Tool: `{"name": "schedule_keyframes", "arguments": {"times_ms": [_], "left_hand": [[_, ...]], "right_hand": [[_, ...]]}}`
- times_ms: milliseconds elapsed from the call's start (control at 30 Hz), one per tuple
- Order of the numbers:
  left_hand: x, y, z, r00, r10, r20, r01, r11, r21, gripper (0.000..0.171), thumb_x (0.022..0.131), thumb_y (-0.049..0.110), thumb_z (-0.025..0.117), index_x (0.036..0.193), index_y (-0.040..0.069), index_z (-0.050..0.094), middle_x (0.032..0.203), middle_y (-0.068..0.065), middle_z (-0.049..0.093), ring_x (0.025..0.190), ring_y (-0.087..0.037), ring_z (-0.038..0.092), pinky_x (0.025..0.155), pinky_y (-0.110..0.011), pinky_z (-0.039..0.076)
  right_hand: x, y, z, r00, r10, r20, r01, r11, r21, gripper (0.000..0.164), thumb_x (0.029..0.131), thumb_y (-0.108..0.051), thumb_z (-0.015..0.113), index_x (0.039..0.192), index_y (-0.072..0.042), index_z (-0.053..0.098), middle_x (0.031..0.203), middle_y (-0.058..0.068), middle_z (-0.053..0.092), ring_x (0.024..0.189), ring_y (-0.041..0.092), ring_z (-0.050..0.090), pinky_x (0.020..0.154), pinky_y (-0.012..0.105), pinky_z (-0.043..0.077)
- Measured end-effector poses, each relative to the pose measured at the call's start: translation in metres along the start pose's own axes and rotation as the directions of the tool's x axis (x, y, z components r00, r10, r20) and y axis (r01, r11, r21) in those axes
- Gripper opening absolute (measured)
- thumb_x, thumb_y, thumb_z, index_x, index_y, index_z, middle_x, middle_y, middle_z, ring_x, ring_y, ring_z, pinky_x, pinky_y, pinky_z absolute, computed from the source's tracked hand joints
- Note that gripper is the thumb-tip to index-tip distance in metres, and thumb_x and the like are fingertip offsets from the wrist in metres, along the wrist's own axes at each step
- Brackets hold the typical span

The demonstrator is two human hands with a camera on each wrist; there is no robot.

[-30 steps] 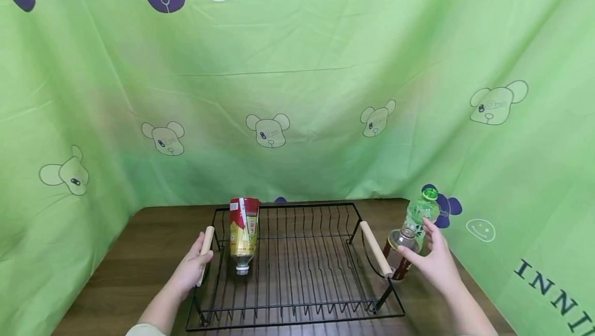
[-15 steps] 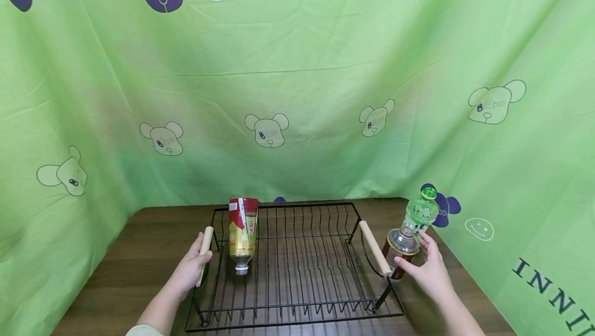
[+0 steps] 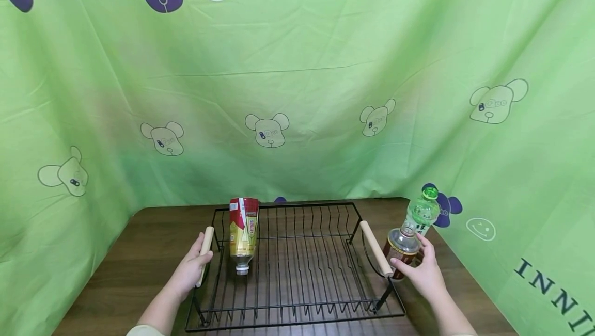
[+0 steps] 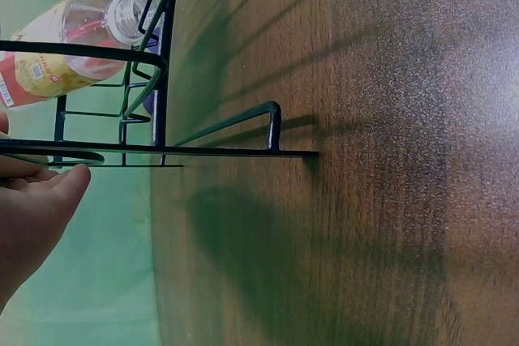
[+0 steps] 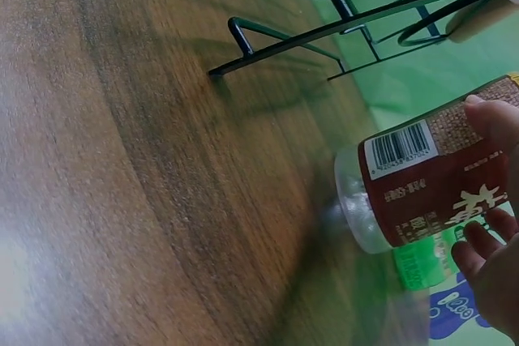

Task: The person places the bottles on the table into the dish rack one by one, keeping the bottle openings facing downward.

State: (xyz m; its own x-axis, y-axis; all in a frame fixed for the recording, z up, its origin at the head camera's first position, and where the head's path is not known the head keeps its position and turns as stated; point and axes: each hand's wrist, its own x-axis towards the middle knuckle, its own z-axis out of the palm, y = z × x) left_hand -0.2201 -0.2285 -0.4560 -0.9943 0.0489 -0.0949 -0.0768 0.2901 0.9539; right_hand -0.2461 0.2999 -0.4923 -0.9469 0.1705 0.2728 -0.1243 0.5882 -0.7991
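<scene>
Bottles and drying rack, head and wrist views. The L hand (image 3: 189, 268) gripped the L handle (image 3: 206, 253), a pale wooden bar on the black wire rack (image 3: 297, 305); fingers and thumb were closed around it. The R hand (image 3: 424, 270) held the brown-labelled bottle (image 3: 402, 246) — thumb on one side, fingers on the opp. side, spread only approx. as wide as the bottle. This bottle stood upright outside the rack, just beside the R handle (image 3: 375, 248); whether its base touched the tabletop (image 3: 135, 266) could not be told. R wrist view: a barcode (image 5: 402, 150) showed near the clear base. The green bottle (image 3: 422, 212), also upright, stood just behind the brown-labelled one, its lower part hidden; contact btwn the two was unclear. The red-and-gold bottle (image 3: 244, 227) lay tilted in the L part of the rack, near the L handle, w/ its neck lower and toward the person. A pale sleeve (image 3: 145, 330) showed at the L wrist. Bkgd.: green cloth (image 3: 325, 57) w/ bear-head outlines and purple motifs.
</scene>
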Motion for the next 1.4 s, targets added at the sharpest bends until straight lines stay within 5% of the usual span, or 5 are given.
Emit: {"name": "schedule_keyframes", "arguments": {"times_ms": [600, 933, 1200, 1300, 1400], "left_hand": [[-0.001, 0.001, 0.0, 1.0, 0.001, 0.008, -0.001, 1.0, 0.0, 0.069, 0.103, 0.011, 0.037, 0.154, -0.003, -0.007, 0.161, -0.026, -0.014, 0.147, -0.048, -0.011, 0.117, -0.064, -0.003], [-0.001, 0.002, 0.0, 1.0, -0.006, 0.012, 0.006, 1.0, 0.006, 0.069, 0.104, 0.012, 0.037, 0.155, -0.002, -0.007, 0.161, -0.025, -0.014, 0.147, -0.048, -0.011, 0.117, -0.065, -0.001], [0.0, 0.001, -0.001, 1.0, -0.009, 0.015, 0.009, 1.0, 0.001, 0.069, 0.103, 0.011, 0.037, 0.155, -0.002, -0.008, 0.161, -0.025, -0.014, 0.147, -0.048, -0.01, 0.117, -0.065, -0.001], [-0.001, 0.001, -0.001, 1.0, -0.01, 0.011, 0.01, 1.0, 0.005, 0.069, 0.103, 0.011, 0.037, 0.155, -0.002, -0.007, 0.161, -0.026, -0.013, 0.147, -0.048, -0.01, 0.117, -0.065, 0.0], [-0.001, 0.001, -0.001, 1.0, -0.009, 0.011, 0.009, 1.0, 0.006, 0.069, 0.103, 0.011, 0.037, 0.155, -0.002, -0.007, 0.161, -0.026, -0.013, 0.147, -0.048, -0.009, 0.117, -0.065, 0.001]], "right_hand": [[0.003, -0.009, -0.004, 0.999, 0.04, -0.022, -0.041, 0.998, -0.048, 0.092, 0.08, -0.015, 0.079, 0.148, 0.004, 0.019, 0.125, 0.037, 0.05, 0.101, 0.035, 0.056, 0.08, 0.035, 0.046], [0.01, -0.03, -0.013, 1.0, 0.019, 0.01, -0.019, 1.0, 0.021, 0.085, 0.084, -0.013, 0.076, 0.147, 0.006, 0.021, 0.132, 0.037, 0.046, 0.111, 0.043, 0.054, 0.074, 0.007, 0.041], [0.016, -0.047, -0.021, 1.0, 0.014, -0.018, -0.013, 1.0, 0.027, 0.085, 0.084, -0.016, 0.076, 0.148, 0.002, 0.022, 0.132, 0.034, 0.049, 0.09, -0.009, 0.044, 0.075, 0.005, 0.04], [0.018, -0.052, -0.025, 1.0, -0.001, -0.02, 0.001, 1.0, 0.024, 0.085, 0.084, -0.016, 0.076, 0.148, 0.001, 0.022, 0.129, 0.033, 0.052, 0.087, -0.013, 0.044, 0.074, 0.009, 0.042], [0.021, -0.059, -0.028, 1.0, -0.008, -0.021, 0.009, 1.0, 0.014, 0.085, 0.084, -0.016, 0.075, 0.149, 0.0, 0.021, 0.129, 0.031, 0.052, 0.093, -0.002, 0.05, 0.075, 0.013, 0.043]]}}
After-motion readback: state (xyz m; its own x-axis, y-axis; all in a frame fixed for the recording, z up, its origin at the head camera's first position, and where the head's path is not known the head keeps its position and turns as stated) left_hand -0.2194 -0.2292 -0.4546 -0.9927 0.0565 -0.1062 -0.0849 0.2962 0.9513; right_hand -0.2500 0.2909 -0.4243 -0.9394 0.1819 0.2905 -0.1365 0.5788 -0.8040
